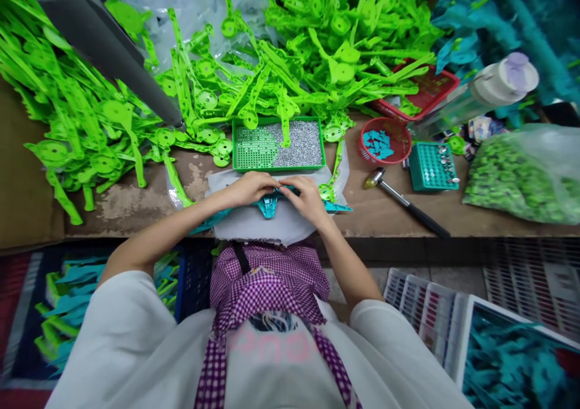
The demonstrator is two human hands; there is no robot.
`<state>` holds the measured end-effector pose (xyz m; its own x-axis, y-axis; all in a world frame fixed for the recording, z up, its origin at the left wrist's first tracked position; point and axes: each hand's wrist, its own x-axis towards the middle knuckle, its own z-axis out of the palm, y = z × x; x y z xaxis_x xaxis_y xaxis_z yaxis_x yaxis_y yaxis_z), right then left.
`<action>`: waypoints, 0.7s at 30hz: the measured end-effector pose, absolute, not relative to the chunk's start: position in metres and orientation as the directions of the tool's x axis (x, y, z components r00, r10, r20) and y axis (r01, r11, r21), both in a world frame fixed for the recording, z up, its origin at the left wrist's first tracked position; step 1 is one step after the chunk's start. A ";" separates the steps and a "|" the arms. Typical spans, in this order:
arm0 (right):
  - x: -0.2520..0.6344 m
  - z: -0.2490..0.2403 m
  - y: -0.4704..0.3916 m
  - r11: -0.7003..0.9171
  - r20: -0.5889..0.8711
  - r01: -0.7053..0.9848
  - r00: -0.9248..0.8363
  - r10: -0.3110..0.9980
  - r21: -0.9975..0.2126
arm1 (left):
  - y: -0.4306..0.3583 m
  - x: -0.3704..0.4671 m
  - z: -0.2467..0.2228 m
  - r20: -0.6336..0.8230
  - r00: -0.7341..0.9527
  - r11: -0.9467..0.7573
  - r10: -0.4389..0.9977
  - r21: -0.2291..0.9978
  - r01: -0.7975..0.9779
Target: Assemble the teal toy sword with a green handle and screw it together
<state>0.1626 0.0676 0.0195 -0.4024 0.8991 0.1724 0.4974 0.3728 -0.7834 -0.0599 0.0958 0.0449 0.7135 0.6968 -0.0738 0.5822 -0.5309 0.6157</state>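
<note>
My left hand (254,188) and my right hand (306,199) meet over a white cloth (278,225) at the bench edge. Between them lies a long teal plastic part (268,207), its middle piece showing below my fingers and its ends reaching out to both sides. The fingers of both hands are closed on it; any small piece at the fingertips is too hidden to make out. Just beyond the hands sits a green perforated tray (254,147) partly filled with small silvery pieces (301,145). A bright green plastic part (338,170) rests right of my right hand.
Green plastic parts (254,70) pile up behind the tray. To the right are a red basket (403,149) of small blue pieces, a hammer (403,200), a teal rack (428,167), a bottle (480,95) and a bag (521,173). A dark grey bar (113,46) slants down at left.
</note>
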 end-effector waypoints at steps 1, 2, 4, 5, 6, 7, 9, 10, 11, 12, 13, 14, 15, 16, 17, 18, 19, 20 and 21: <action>0.165 0.021 0.067 0.373 0.175 0.488 -0.403 0.898 -0.789 | 0.095 -0.058 0.048 -0.067 0.734 -0.586 0.676 0.554 0.591; 0.168 0.025 0.067 0.369 0.180 0.468 -0.400 0.899 -0.803 | 0.093 -0.057 0.051 -0.060 0.757 -0.644 0.650 0.486 0.591; 0.172 0.033 0.071 0.348 0.196 0.414 -0.366 0.910 -0.841 | 0.088 -0.052 0.057 -0.048 0.809 -0.744 0.586 0.364 0.560; 0.172 0.038 0.076 0.330 0.195 0.392 -0.346 0.918 -0.859 | 0.086 -0.050 0.059 -0.046 0.834 -0.782 0.549 0.325 0.532; 0.171 0.042 0.082 0.311 0.181 0.375 -0.343 0.922 -0.873 | 0.084 -0.048 0.061 -0.049 0.857 -0.811 0.513 0.301 0.503; 0.168 0.047 0.089 0.293 0.150 0.363 -0.373 0.915 -0.885 | 0.083 -0.046 0.061 -0.059 0.876 -0.831 0.479 0.290 0.474; 0.160 0.052 0.105 0.267 0.050 0.343 -0.529 0.847 -0.901 | 0.084 -0.045 0.060 -0.092 0.898 -0.850 0.430 0.293 0.437; 0.155 0.053 0.112 0.255 -0.005 0.333 -0.618 0.787 -0.908 | 0.085 -0.046 0.059 -0.109 0.902 -0.849 0.419 0.304 0.431; 0.150 0.054 0.119 0.244 -0.050 0.322 -0.690 0.722 -0.915 | 0.088 -0.047 0.058 -0.122 0.902 -0.844 0.413 0.321 0.430; 0.146 0.054 0.125 0.232 -0.083 0.311 -0.743 0.665 -0.922 | 0.091 -0.049 0.057 -0.131 0.905 -0.838 0.405 0.343 0.425; 0.143 0.053 0.129 0.218 -0.104 0.298 -0.778 0.619 -0.929 | 0.093 -0.051 0.057 -0.135 0.911 -0.833 0.389 0.370 0.411; 0.142 0.052 0.132 0.199 -0.119 0.284 -0.802 0.585 -0.938 | 0.095 -0.053 0.057 -0.133 0.921 -0.831 0.366 0.399 0.388; 0.141 0.051 0.134 0.176 -0.130 0.270 -0.819 0.559 -0.947 | 0.095 -0.054 0.057 -0.122 0.930 -0.829 0.346 0.424 0.364; 0.142 0.050 0.135 0.152 -0.137 0.258 -0.827 0.546 -0.954 | 0.094 -0.056 0.056 -0.103 0.934 -0.829 0.341 0.436 0.351; 0.143 0.048 0.136 0.132 -0.140 0.251 -0.824 0.549 -0.959 | 0.090 -0.056 0.054 -0.076 0.931 -0.829 0.358 0.433 0.354; 0.146 0.047 0.135 0.121 -0.136 0.246 -0.811 0.569 -0.962 | 0.084 -0.056 0.052 -0.043 0.915 -0.828 0.400 0.411 0.381; 0.149 0.046 0.134 0.120 -0.125 0.244 -0.789 0.602 -0.962 | 0.077 -0.056 0.048 -0.006 0.887 -0.821 0.462 0.376 0.430; 0.153 0.045 0.133 0.127 -0.108 0.243 -0.762 0.639 -0.962 | 0.068 -0.055 0.044 0.034 0.845 -0.803 0.534 0.335 0.494; 0.156 0.044 0.132 0.138 -0.091 0.246 -0.734 0.673 -0.960 | 0.059 -0.054 0.039 0.076 0.792 -0.772 0.605 0.297 0.562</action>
<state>0.1562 0.1319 0.0438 -0.7337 0.6733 -0.0908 0.2455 0.1381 -0.9595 -0.0539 0.0586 0.0386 0.7922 0.6055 0.0759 0.5617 -0.7722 0.2971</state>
